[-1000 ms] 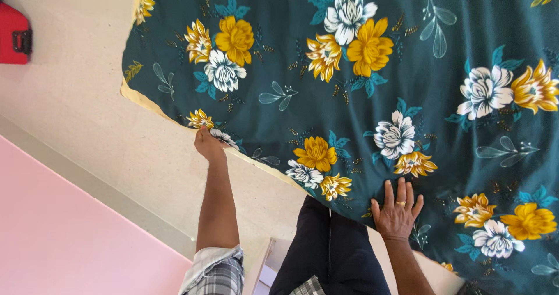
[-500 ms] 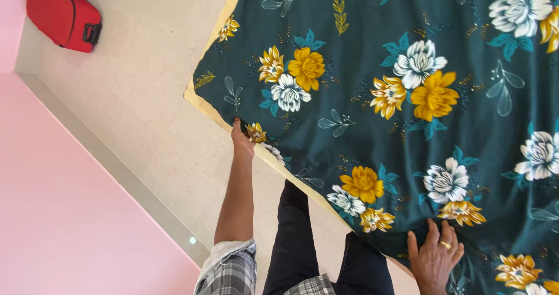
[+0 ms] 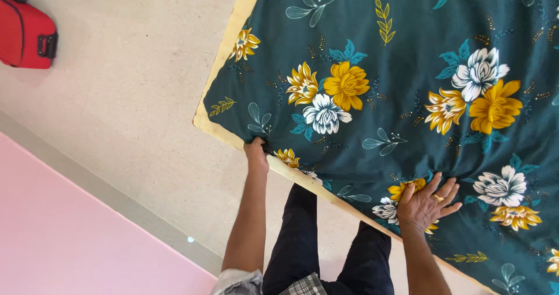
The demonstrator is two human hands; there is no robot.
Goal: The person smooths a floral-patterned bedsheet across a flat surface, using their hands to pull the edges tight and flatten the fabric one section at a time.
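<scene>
A dark teal bedsheet [image 3: 402, 68] with yellow and white flowers covers a pale yellow mattress [image 3: 220, 133], whose edge shows along the sheet's border. My left hand [image 3: 255, 151] grips the sheet's edge near the mattress corner, fingers curled over it. My right hand [image 3: 428, 201], wearing a ring, lies flat with fingers spread on the sheet close to the near edge. My legs in dark trousers [image 3: 314, 242] stand against the mattress side.
A red bag [image 3: 26, 33] sits on the beige floor [image 3: 116, 97] at the upper left. A pink wall [image 3: 70, 237] runs along the lower left, with a grey skirting strip between it and the floor.
The view has shifted so the mattress corner sits further right and higher. My left hand stays on the sheet's edge; my right hand has slid along the sheet towards the left hand.
</scene>
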